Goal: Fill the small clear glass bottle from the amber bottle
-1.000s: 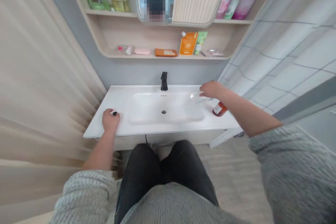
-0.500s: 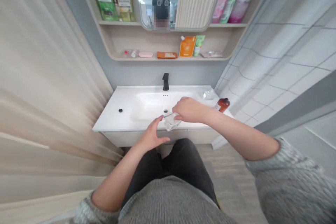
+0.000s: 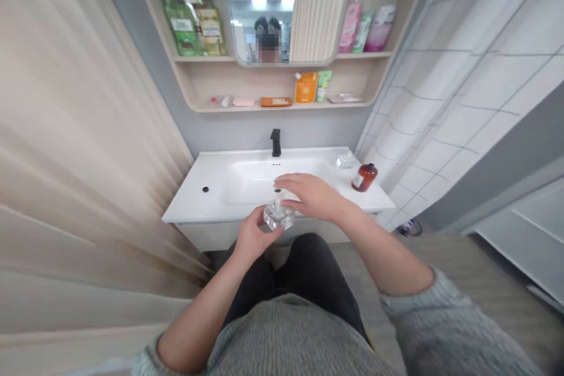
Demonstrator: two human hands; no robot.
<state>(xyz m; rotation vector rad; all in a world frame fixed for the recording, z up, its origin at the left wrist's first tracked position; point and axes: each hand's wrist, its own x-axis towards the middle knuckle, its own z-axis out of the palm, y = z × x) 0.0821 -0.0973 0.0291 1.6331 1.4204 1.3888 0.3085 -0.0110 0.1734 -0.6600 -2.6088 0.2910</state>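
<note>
My left hand (image 3: pixel 258 232) is closed around a clear faceted glass bottle (image 3: pixel 279 217) in front of the basin's near edge. A pale, narrow part sticks up from the bottle's top; its exact form is blurred. Over that top is my right hand (image 3: pixel 308 195), its fingers stretched forward and the thumb apart from them. The thumb tip lies close to the bottle's top; I cannot tell whether it touches. Below my right fingers, the drain of the white sink (image 3: pixel 240 176) partly shows.
A brown bottle (image 3: pixel 365 178) and a clear glass piece (image 3: pixel 344 160) stand on the counter's right side. The black faucet (image 3: pixel 275 143) rises behind the basin. Above, shelves hold an orange pouch (image 3: pixel 305 88), a green bottle (image 3: pixel 184 28) and other toiletries. A curtain (image 3: pixel 110 147) hangs at left.
My left hand has gone from open beside the glass bottle to gripping it. My right hand has let go and opened above it. The view has shifted slightly.
</note>
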